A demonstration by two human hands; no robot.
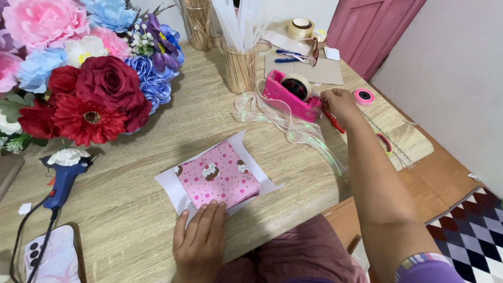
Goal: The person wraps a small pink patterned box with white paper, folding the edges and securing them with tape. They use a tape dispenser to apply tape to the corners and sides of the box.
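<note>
Nearest the camera, at the lower middle of the frame, we record the left hand (200,243) lying flat, fingers pressed together, on the near edge of one small box wrapped in pink dotted paper with cupcake prints (218,175). That box sits on one white sheet of paper (170,182) on the pale wooden table (131,209).

The right hand (339,102) reaches to the upper right, fingertips closed at the end of one pink tape dispenser holding a roll of clear tape (293,93); whether tape is pinched we cannot tell.

We count two cylindrical holders of thin wooden sticks: one (240,68) with white plastic rods standing in it, one (199,22) behind it at the top edge.

One loose clear iridescent ribbon (293,126) trails between dispenser and box. One small pink tape roll (363,96) lies just right of the right hand. One blue glue gun (62,181) lies at lower left, one white phone (50,259) below it. A bunch of red, pink, blue and purple artificial flowers (89,68) fills the upper left.
</note>
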